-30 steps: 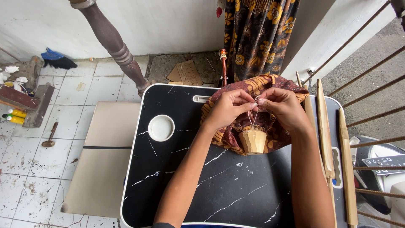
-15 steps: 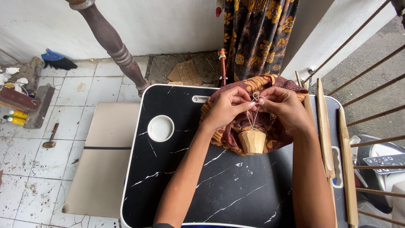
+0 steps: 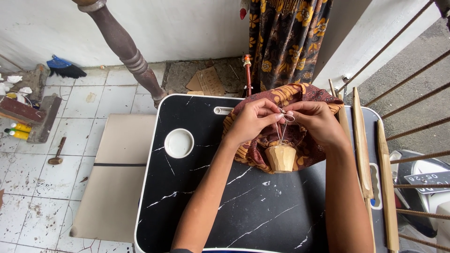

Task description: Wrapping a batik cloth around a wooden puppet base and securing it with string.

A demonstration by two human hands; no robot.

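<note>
A small wooden cup (image 3: 281,158) hangs on thin string (image 3: 282,126) over patterned cloth (image 3: 300,96) on the black tray table (image 3: 234,206). The left hand (image 3: 251,122) and right hand (image 3: 316,122), close together, both pinch the string above it. A white round recess (image 3: 179,143) lies left; bamboo sticks (image 3: 361,140) lie right.

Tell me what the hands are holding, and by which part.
Both hands, left and right, pinch the thin strings at their top; a small wooden cone hangs below them.
</note>
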